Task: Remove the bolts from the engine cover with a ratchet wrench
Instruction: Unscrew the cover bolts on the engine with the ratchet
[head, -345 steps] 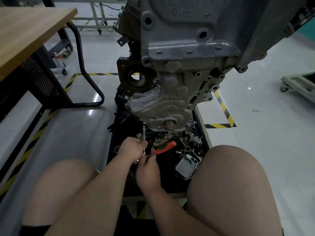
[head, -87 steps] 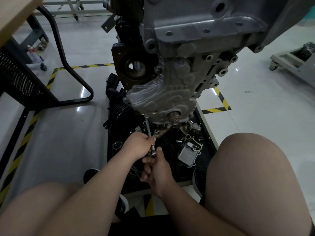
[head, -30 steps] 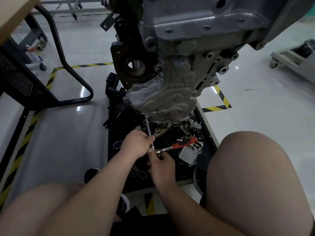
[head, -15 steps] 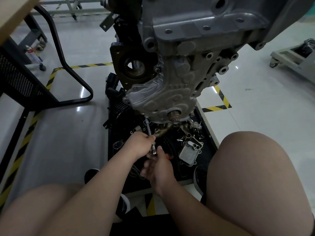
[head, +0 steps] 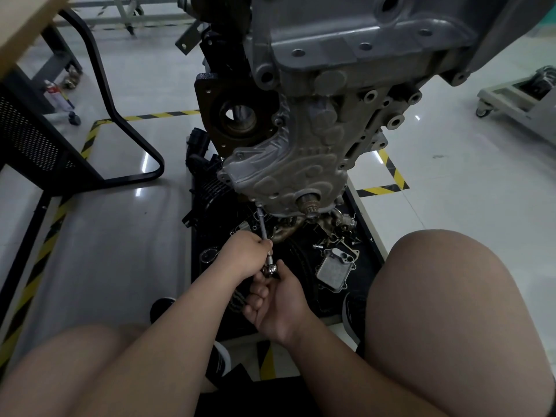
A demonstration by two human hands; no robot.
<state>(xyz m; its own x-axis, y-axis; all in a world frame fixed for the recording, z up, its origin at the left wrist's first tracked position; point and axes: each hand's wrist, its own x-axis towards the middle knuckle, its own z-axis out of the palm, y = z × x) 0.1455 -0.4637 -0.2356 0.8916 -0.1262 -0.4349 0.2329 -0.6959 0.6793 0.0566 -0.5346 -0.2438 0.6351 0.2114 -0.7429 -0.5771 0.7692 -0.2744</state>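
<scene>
Ratchet wrench (head: 266, 236) set against the lower edge of the engine cover (head: 288, 173).
The cover is grey cast metal with round bumps, upright, with small bolts (head: 239, 156) on its rim. The wrench's thin steel extension rises to the cover's lower left corner; the shiny head is below, the handle hidden.

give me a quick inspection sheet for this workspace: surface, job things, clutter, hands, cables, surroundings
surface: glossy pale floor marked with yellow-black hazard tape; black tray under the engine
job's things: engine cover on the engine; ratchet wrench joined to an extension bar that reaches the cover's lower edge; handle hidden
clutter: loose metal parts on the tray, among them a finned cooler plate
hands: left hand grips the extension bar; right hand curls round the ratchet wrench
cables: nothing seen
surroundings: desk and spray can at left; wheeled cart at right
</scene>
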